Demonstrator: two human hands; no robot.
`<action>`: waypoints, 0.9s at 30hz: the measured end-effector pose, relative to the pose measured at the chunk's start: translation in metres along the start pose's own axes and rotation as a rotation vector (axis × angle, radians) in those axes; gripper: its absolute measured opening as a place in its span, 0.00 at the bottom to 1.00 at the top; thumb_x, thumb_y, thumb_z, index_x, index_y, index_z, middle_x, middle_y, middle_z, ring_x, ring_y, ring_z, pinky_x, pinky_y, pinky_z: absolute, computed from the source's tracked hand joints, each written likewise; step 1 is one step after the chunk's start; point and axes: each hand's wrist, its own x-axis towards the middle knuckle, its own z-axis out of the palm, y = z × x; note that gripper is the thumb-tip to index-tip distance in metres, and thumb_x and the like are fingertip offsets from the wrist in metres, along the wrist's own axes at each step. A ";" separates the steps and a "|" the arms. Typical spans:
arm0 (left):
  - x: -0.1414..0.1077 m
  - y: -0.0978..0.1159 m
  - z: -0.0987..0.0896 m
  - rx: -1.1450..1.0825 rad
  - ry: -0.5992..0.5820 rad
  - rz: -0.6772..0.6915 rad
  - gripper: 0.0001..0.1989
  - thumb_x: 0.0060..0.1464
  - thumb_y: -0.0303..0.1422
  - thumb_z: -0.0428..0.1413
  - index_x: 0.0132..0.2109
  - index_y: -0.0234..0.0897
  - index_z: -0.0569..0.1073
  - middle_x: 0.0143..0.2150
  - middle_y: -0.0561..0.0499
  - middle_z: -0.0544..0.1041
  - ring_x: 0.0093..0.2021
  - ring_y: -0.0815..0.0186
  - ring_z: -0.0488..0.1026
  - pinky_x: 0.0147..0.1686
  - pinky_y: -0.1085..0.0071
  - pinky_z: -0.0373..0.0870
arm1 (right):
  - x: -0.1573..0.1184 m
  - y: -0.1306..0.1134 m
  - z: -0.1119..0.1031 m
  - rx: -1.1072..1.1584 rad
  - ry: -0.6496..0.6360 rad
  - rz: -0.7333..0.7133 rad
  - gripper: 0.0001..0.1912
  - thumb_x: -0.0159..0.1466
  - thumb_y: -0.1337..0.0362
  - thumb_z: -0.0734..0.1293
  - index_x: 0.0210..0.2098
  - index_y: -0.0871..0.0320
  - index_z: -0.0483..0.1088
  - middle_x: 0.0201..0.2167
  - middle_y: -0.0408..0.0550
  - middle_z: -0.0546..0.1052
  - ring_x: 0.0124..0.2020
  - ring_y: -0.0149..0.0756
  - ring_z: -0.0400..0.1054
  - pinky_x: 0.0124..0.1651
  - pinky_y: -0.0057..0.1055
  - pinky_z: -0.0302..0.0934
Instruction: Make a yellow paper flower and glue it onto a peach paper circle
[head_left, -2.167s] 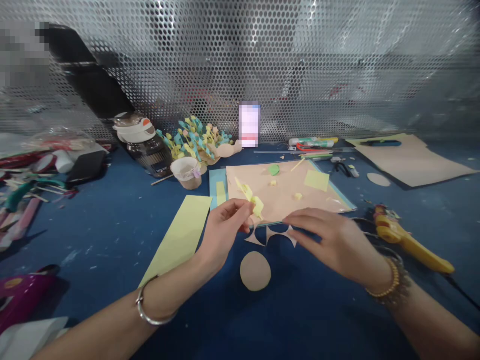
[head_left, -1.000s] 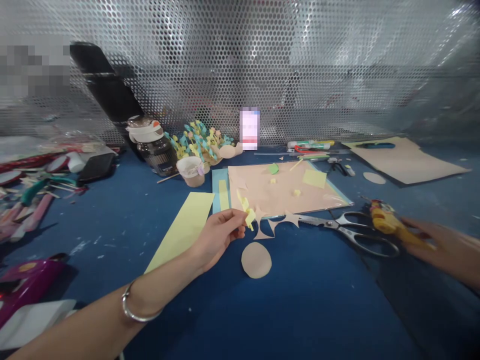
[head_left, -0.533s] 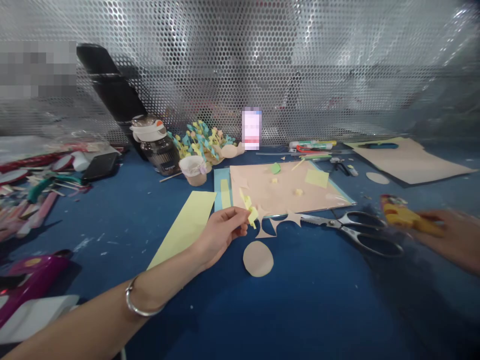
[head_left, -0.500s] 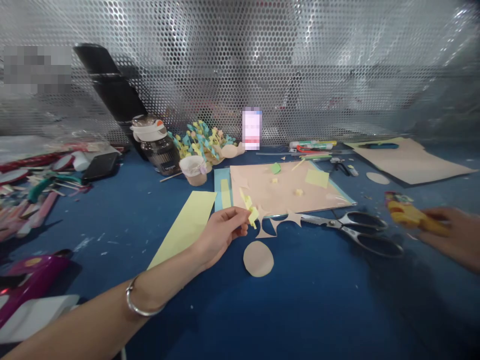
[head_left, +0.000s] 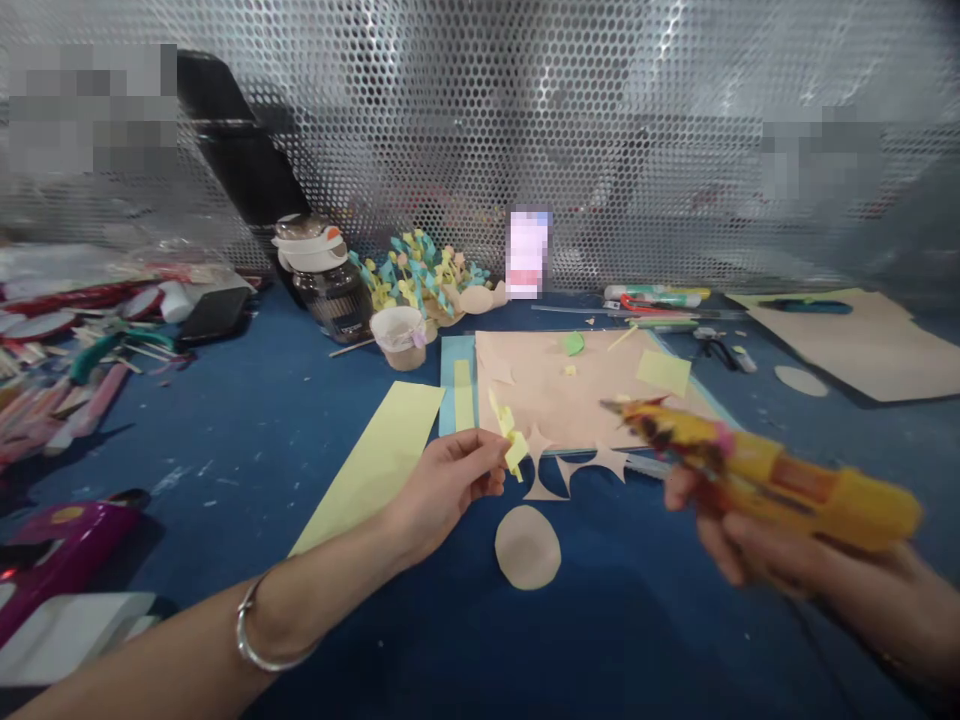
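Observation:
Between thumb and fingertips, my left hand (head_left: 457, 480) pinches a small yellow paper piece with leaf-like bits (head_left: 514, 445). My right hand (head_left: 757, 550) is closed around a yellow hot glue gun (head_left: 795, 480), its stained nozzle pointing left over the peach paper sheet (head_left: 540, 390). Below my left hand lies a round beige paper disc (head_left: 528, 547). Beige paper offcuts (head_left: 551, 475) rest by the sheet's front edge. Scissors (head_left: 649, 466) lie mostly hidden behind the glue gun and my right hand. A pale yellow paper strip (head_left: 375, 450) lies beside my left forearm.
A small paper cup (head_left: 399, 338), a dark jar (head_left: 327, 290) and yellow and blue paper flowers (head_left: 424, 270) stand at the back. Pliers (head_left: 112, 345) and a purple tool (head_left: 71, 550) lie left. Markers (head_left: 652, 296) and more paper (head_left: 870, 340) are at the back right.
My right hand has brought the glue gun in from the right edge toward the middle, now covering most of the scissors. My left hand keeps its pinch. The view has shifted slightly.

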 end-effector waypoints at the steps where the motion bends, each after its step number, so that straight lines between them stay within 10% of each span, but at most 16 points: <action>1: 0.000 0.001 0.000 -0.015 0.006 -0.006 0.10 0.52 0.34 0.59 0.28 0.33 0.70 0.23 0.54 0.68 0.25 0.74 0.65 0.29 0.77 0.63 | 0.004 -0.002 0.009 0.063 -0.152 0.025 0.15 0.60 0.51 0.63 0.40 0.53 0.70 0.23 0.45 0.72 0.21 0.34 0.67 0.23 0.28 0.65; 9: 0.002 0.005 -0.001 -0.147 0.061 -0.057 0.10 0.56 0.33 0.57 0.28 0.33 0.70 0.26 0.54 0.68 0.26 0.75 0.64 0.29 0.78 0.64 | 0.007 -0.007 0.049 0.170 -0.354 -0.029 0.16 0.61 0.59 0.65 0.49 0.47 0.64 0.48 0.46 0.71 0.49 0.40 0.68 0.53 0.35 0.64; 16: 0.003 0.007 0.001 -0.167 0.045 -0.083 0.10 0.56 0.31 0.56 0.26 0.34 0.70 0.25 0.54 0.67 0.26 0.74 0.64 0.29 0.78 0.63 | 0.019 -0.005 0.060 0.269 -0.249 0.070 0.14 0.66 0.60 0.61 0.51 0.50 0.61 0.47 0.48 0.72 0.35 0.31 0.72 0.38 0.29 0.71; 27: 0.000 0.005 -0.001 -0.124 0.017 -0.057 0.09 0.54 0.32 0.58 0.27 0.35 0.72 0.26 0.54 0.69 0.26 0.73 0.64 0.29 0.76 0.63 | 0.023 -0.005 0.065 0.306 -0.242 0.087 0.13 0.63 0.60 0.65 0.47 0.53 0.66 0.51 0.51 0.71 0.47 0.40 0.71 0.49 0.35 0.69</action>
